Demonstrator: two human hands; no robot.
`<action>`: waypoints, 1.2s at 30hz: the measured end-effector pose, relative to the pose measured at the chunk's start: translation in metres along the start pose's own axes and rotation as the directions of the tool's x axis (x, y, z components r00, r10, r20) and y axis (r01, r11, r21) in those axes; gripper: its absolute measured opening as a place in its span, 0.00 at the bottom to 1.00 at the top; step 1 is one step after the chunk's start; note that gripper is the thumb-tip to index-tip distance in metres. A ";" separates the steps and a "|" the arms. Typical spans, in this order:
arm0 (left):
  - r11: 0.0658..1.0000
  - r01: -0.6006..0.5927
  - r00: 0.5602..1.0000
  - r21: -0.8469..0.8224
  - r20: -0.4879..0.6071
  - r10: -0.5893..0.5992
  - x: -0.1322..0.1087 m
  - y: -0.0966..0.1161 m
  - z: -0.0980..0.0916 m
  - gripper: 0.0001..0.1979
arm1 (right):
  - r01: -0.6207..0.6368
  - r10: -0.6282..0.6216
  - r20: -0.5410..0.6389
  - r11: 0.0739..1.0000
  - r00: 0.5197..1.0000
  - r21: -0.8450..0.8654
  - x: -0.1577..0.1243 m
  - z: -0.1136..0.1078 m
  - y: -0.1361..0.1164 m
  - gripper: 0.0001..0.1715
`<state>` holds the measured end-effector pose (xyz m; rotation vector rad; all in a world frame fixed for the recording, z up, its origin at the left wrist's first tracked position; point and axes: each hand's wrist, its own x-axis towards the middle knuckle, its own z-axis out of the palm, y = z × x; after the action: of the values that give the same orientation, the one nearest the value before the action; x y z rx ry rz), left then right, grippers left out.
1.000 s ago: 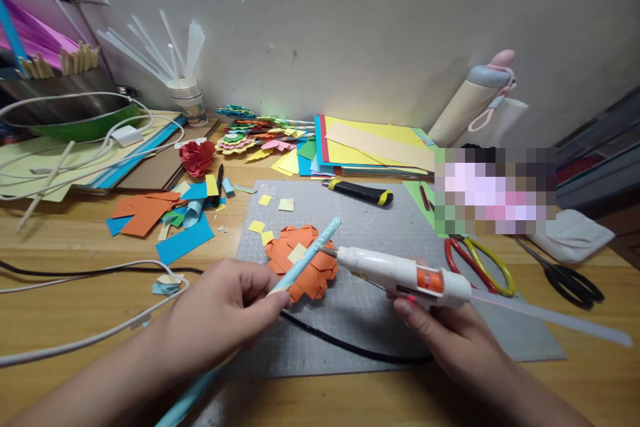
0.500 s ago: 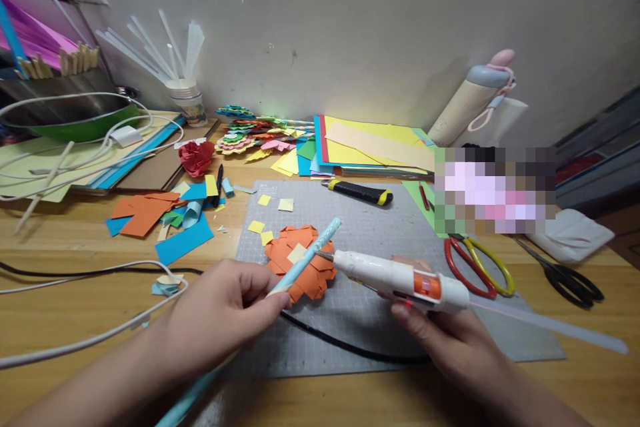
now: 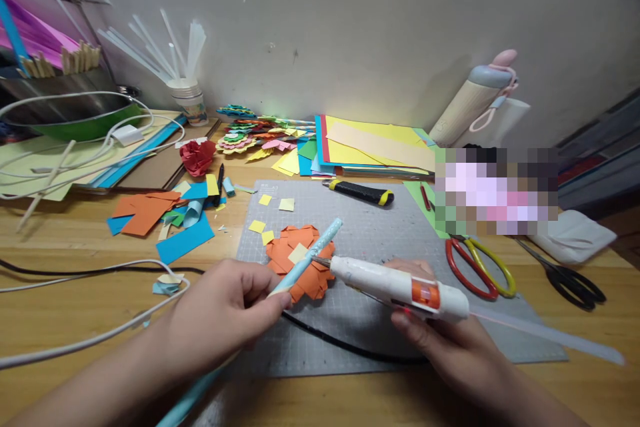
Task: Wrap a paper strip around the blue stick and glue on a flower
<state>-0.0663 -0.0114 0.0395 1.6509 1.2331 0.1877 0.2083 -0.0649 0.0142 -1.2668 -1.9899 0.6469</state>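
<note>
My left hand [image 3: 245,300] pinches a light blue rolled paper stick [image 3: 300,269], whose far end points up and to the right. Wrapped around its handle, my right hand [image 3: 440,333] grips a white hot glue gun [image 3: 373,277] with an orange window. The metal nozzle meets or nearly meets the stick's side, and glossy marks show towards the stick's tip. A clear glue stick [image 3: 550,330] juts from the gun's rear. Under the paper stick lies an orange paper flower [image 3: 313,283] with a pale yellow square on it, resting on the grey cutting mat [image 3: 350,340].
A black and yellow utility knife [image 3: 361,193] lies at the mat's back. Red and yellow scissors [image 3: 480,267] and black scissors [image 3: 570,280] are on the right. Paper scraps [image 3: 185,243] and white cables [image 3: 100,343] lie left. A black cord [image 3: 340,340] crosses the mat.
The glue gun's nozzle has shifted slightly left and down along the paper stick, and the gun tilts a little more. My left hand and the stick stay almost still.
</note>
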 end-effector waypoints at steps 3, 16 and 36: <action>1.000 0.001 1.000 0.006 0.006 -0.001 0.000 -0.002 0.000 0.20 | -0.023 0.023 -0.001 1.000 1.000 -0.008 -0.001 0.002 0.000 0.09; 0.999 -0.003 1.000 -0.033 -0.026 0.002 0.000 0.003 -0.001 0.19 | -0.036 0.036 0.039 0.999 0.999 -0.003 -0.003 -0.002 0.002 0.07; 0.972 0.140 0.984 -0.191 0.136 -0.115 -0.001 0.007 -0.004 0.20 | 0.008 -0.006 0.013 0.989 1.000 -0.145 0.001 0.002 -0.009 0.08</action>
<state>-0.0652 -0.0089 0.0470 1.3849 1.1817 0.1225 0.2018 -0.0676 0.0195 -1.3427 -2.0822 0.5158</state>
